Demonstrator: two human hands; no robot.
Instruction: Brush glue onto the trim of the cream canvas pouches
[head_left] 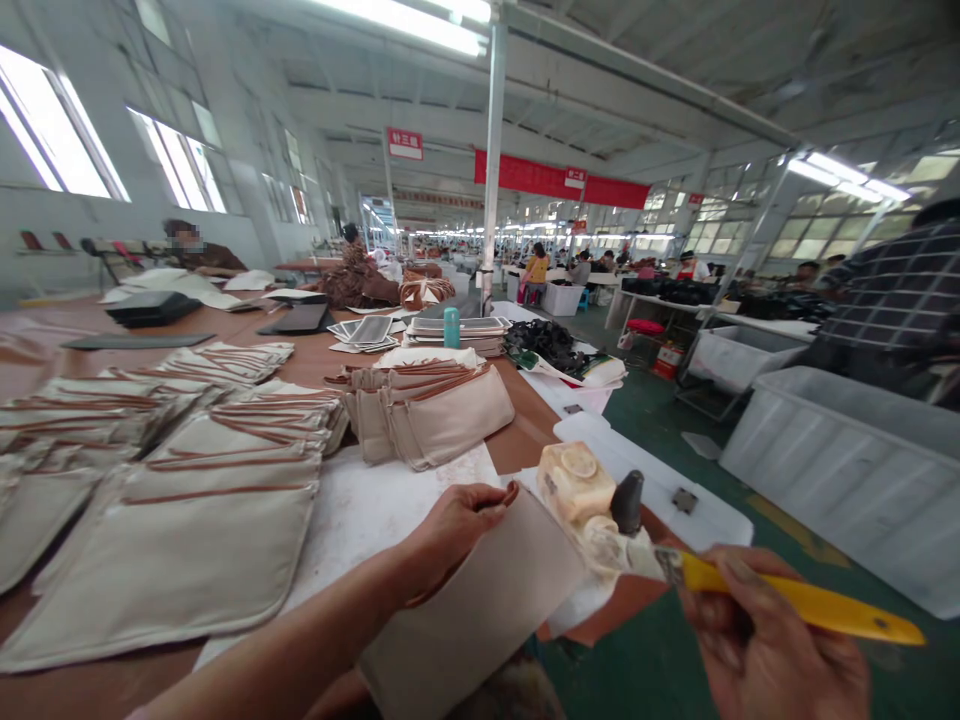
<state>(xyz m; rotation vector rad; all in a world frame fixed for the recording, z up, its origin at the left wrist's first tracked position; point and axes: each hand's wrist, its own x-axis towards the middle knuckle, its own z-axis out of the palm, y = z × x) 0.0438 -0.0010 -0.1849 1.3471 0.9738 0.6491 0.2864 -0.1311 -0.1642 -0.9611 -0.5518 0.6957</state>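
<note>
as left grip (457, 540) pinches canvas pouch (472, 615), right grip (757, 635) clutches yellow handle (806, 600)

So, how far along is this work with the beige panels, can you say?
Done, it seems: the beige panels with brown edging lying in rows and the bundle beyond. In hand: the left hand holds one plain panel; the right hand holds a yellow-handled brush. Left: probably that held panel; nothing shows which others still need work.

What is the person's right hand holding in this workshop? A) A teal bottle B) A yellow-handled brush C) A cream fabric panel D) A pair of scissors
B: the right hand is wrapped around the yellow-handled brush, whose white-caked tip points toward the work.
</note>
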